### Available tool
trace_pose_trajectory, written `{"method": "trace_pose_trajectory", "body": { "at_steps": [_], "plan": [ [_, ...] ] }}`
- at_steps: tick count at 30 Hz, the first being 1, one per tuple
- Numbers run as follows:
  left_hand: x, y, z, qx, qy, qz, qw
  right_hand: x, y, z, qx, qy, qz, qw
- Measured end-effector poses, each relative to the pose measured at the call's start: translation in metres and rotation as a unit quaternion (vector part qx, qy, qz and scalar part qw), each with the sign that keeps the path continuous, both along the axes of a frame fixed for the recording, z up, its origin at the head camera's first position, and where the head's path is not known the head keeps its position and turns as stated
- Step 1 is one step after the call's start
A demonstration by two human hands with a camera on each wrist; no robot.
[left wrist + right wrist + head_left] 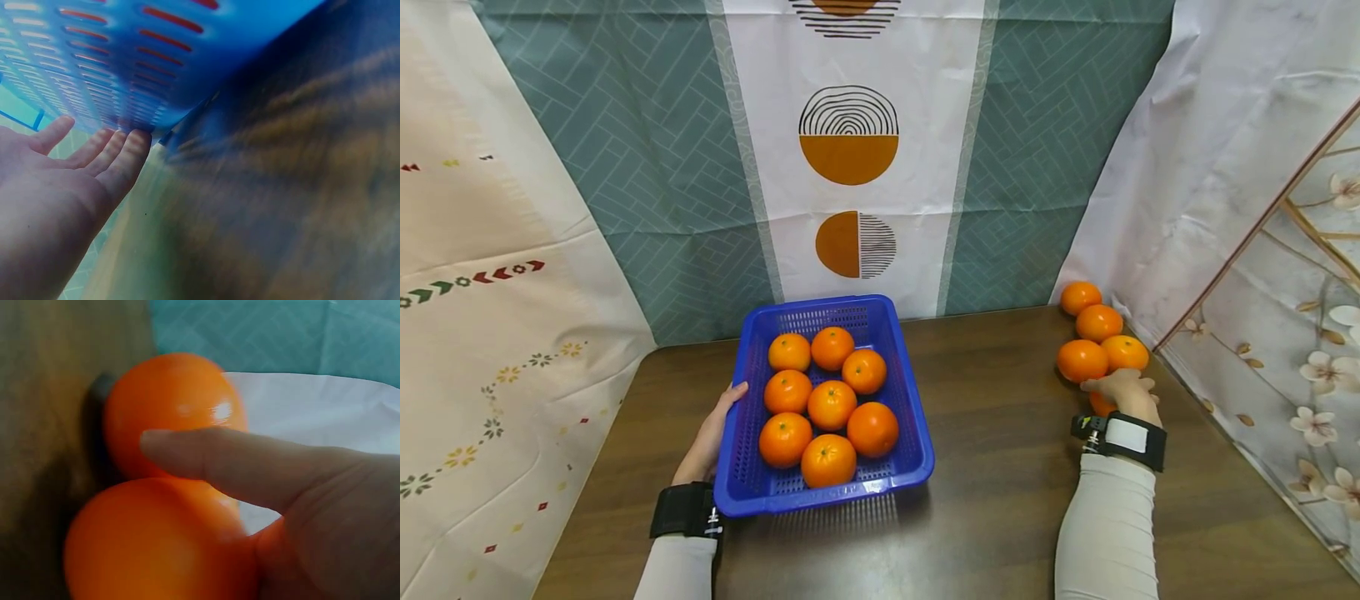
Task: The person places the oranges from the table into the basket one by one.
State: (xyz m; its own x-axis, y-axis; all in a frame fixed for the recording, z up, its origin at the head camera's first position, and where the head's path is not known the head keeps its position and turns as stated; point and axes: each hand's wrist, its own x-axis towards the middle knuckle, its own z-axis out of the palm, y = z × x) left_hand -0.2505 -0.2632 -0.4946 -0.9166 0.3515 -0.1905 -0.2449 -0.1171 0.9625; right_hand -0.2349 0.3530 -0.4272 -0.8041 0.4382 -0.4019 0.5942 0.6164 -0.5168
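Note:
A blue plastic basket [916, 433] with slotted walls stands on the table and holds several oranges [831, 405]. My left hand [707, 437] lies along the basket's left side; in the left wrist view its fairly straight fingers [119, 156] touch the slotted wall. At the table's right, my right hand [1123, 393] is over an orange [1101, 406], mostly hidden beneath it. In the right wrist view that orange [156, 544] sits against the palm under the thumb, the hand gripping it, with the other fingers hidden. Another orange [175, 406] lies just beyond the thumb.
Several more oranges [1082, 360] lie in a cluster at the table's back right, near the flowered side panel [1285, 400]. A patterned cloth [850, 192] hangs behind the wooden table [985, 467]. Pale embroidered cloth [490, 350] covers the left side.

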Motion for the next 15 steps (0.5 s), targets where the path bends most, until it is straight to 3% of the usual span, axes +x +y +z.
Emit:
{"method": "trace_pose_trajectory", "body": {
  "at_steps": [8, 15],
  "plan": [
    [-0.0001, 0.0002, 0.0001, 0.005, 0.005, -0.002, 1.0, -0.0041, -0.0001, -0.0033, 0.018, 0.01, -0.01, 0.9997],
    [0.0001, 0.0006, 0.0012, 0.006, 0.004, 0.003, 1.0, 0.0044, 0.0015, 0.0036, 0.016, 0.012, 0.011, 0.9997]
  ]
}}
